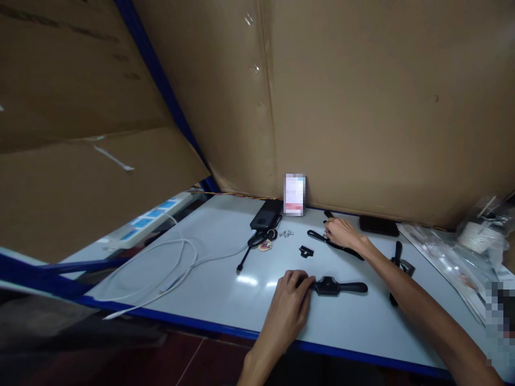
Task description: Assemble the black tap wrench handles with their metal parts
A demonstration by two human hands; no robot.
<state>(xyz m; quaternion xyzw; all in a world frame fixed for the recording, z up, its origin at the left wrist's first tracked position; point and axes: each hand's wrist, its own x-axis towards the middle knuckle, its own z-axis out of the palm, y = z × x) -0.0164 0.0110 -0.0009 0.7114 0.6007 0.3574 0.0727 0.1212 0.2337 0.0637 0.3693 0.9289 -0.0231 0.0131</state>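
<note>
A black spokeshave (pixel 328 286) lies near the front of the table, its right handle pointing right. My left hand (pixel 292 295) is closed around its left handle. Further back, my right hand (pixel 341 231) reaches over a second spokeshave body (pixel 317 236), with its fingers bent together; what they pinch, if anything, is hidden. Just beyond those fingertips shows a dark slim piece (pixel 329 214). Between the two hands rests a small black clamp-like part (pixel 306 251). Several small silver screws (pixel 286 234) lie left of my right hand. Partly behind my right forearm is another spokeshave (pixel 398 262).
A lit phone (pixel 295 194) leans on the cardboard wall (pixel 362 107). Left of it sit a black power bank (pixel 265 215) and a white cable (pixel 193 265). A dark phone (pixel 379 225) and plastic bags (pixel 442 262) are at right. The table's blue edge (pixel 225 328) runs along the front.
</note>
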